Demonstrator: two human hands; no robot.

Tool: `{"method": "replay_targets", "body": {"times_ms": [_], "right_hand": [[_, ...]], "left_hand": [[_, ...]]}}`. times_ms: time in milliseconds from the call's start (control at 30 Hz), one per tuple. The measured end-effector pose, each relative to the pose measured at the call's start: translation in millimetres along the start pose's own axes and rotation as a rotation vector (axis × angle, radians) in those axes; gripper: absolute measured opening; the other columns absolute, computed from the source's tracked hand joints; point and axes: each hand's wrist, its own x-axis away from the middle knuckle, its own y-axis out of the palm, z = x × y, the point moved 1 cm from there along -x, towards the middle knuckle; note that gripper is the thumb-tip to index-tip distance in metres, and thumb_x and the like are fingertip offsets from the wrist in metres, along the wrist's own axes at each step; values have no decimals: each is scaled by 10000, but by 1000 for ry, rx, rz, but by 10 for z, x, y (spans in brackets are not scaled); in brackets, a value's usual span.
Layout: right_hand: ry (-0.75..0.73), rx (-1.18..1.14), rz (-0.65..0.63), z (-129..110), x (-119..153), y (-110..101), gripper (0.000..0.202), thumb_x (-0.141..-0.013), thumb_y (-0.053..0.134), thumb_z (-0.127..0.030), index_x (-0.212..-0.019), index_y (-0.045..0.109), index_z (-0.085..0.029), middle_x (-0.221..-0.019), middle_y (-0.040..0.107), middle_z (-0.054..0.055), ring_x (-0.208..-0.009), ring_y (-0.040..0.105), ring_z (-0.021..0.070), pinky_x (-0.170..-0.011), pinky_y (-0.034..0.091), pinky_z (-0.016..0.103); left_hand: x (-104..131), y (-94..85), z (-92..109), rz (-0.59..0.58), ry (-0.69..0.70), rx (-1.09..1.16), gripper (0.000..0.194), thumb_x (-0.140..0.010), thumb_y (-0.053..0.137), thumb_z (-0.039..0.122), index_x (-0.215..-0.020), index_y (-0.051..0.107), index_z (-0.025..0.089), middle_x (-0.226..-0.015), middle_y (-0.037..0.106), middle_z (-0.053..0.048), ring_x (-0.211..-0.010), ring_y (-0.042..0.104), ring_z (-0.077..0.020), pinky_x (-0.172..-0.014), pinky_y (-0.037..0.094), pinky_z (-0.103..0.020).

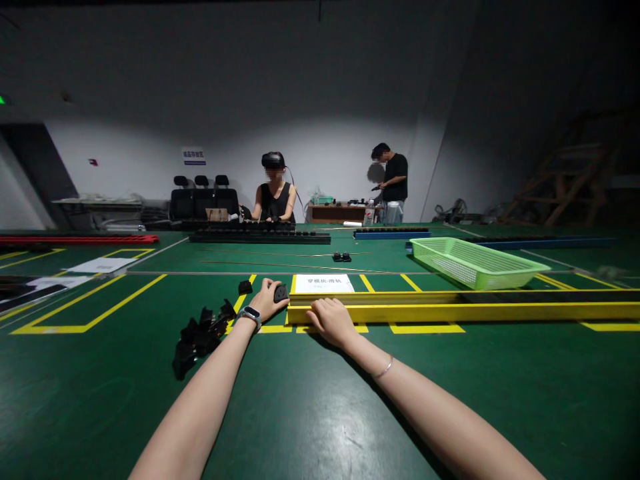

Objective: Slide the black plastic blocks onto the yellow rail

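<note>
The left hand point(267, 300) grips a small black block point(281, 293) in its fingers, right at the end of the long yellow rail point(450, 311). The right hand point(331, 321) lies on the rail, fingers curled over it. A white label point(324, 284) with tiny writing sits behind. Chunky black pieces point(200, 333) are piled on the smooth green bench point(300, 413). A green mesh basket point(473, 262) stands farther off.
</note>
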Motion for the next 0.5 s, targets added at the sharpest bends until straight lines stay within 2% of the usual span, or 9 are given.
{"method": "replay_targets", "body": {"times_ms": [100,167,333,500], "right_hand": [[-3,2,4,2,1,3,279,-945,360,-361,-865,550,-173,-773,596,43,-741,484,156,-707,260,291],[-6,1,5,2,2,4,277,-944,362,-361,-866,550,-172,-772,597,44,-740,484,156,-704,259,290],[-1,7,11,0,3,0,279,-946,357,-367,-865,546,-178,-771,596,40,-736,487,154,-694,256,289],[-11,11,12,0,3,5,282,-945,362,-371,-855,545,-177,-768,599,40,-728,489,150,-685,254,288]], "left_hand": [[-17,10,-13,1,18,40,555,-726,624,504,-1165,505,186,-1131,414,-97,-919,592,-221,-854,498,-393],[-22,2,-14,43,36,72,528,-709,652,483,-1129,519,191,-1145,421,-94,-995,565,-233,-905,475,-399],[-38,-136,8,334,-4,124,486,-749,635,441,-1136,479,192,-1125,489,-101,-1098,497,-256,-987,404,-429],[-220,-472,207,562,-153,287,515,-753,623,471,-1162,462,202,-1108,518,-101,-1012,545,-244,-885,465,-396]]}}
